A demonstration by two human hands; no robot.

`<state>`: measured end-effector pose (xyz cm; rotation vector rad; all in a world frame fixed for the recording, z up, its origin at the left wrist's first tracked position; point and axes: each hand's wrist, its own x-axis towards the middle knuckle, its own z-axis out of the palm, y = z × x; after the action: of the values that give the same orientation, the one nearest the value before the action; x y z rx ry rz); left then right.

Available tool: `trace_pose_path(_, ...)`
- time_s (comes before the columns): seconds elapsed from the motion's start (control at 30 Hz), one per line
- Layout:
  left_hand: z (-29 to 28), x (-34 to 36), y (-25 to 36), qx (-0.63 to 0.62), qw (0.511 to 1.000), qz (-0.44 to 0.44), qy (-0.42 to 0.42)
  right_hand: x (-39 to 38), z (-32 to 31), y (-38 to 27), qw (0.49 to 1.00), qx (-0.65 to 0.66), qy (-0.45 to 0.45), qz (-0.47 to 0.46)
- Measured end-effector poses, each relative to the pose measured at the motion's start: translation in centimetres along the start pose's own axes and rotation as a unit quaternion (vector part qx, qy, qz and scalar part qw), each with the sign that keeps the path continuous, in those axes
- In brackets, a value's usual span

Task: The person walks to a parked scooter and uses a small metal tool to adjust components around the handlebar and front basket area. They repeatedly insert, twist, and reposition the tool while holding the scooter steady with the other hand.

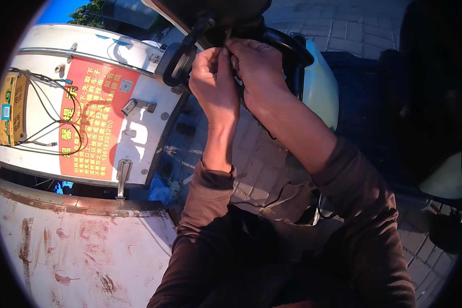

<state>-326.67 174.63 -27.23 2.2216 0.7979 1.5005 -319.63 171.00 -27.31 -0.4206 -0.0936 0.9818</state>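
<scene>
Outdoors: brick paving, blue sky

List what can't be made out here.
All head view:
1. What, if anything, lies between the bare left hand and bare right hand: covered by the hands themselves.
2. Upper end of the smooth black panel: cut off by top edge.
3. Contents of the translucent blue plastic bag: too small.

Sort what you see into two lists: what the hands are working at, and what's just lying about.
Apparently in the work:
- left hand and right hand, close together
- thin piece at the fingers, too small to identify
- black housing above them

Apparently just around:
- yellow box
- blue plastic bag
- white cabinet with red notice
</scene>
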Motion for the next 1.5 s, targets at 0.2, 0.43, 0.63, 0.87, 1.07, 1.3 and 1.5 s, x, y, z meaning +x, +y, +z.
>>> trace_pose_path(0.2, 0.2, -0.7, -0.2, -0.100, 0.994, -0.044, -0.003, -0.5, 0.1, -0.4, 0.999, -0.053, 0.010, 0.007)
trace_pose_path(0.43, -2.2, -1.4, -0.8, -0.124, 0.987, -0.092, -0.037, -0.3, -0.2, -0.2, 0.994, -0.110, 0.013, 0.022)
trace_pose_path(0.63, -4.3, -2.3, -2.7, -0.110, 0.986, -0.123, -0.037, -0.1, 0.3, 0.2, 0.990, -0.138, -0.004, 0.023)
trace_pose_path(0.87, -5.4, -3.3, -4.3, -0.127, 0.981, -0.141, -0.044, -1.1, 0.5, 1.5, 0.986, -0.168, 0.003, 0.010)
trace_pose_path(1.07, -7.3, -3.1, -4.0, -0.073, 0.992, -0.099, -0.029, -5.3, -1.8, 2.5, 0.986, -0.165, -0.018, 0.011)
trace_pose_path(1.3, -10.6, -4.6, -3.4, 0.174, 0.910, 0.321, -0.198, -10.1, -8.6, 4.6, 0.838, -0.527, -0.134, -0.050)
trace_pose_path(1.5, -13.1, -5.9, -3.7, 0.261, 0.861, 0.316, -0.301, -7.6, -9.2, 2.6, 0.638, -0.696, -0.245, -0.220)
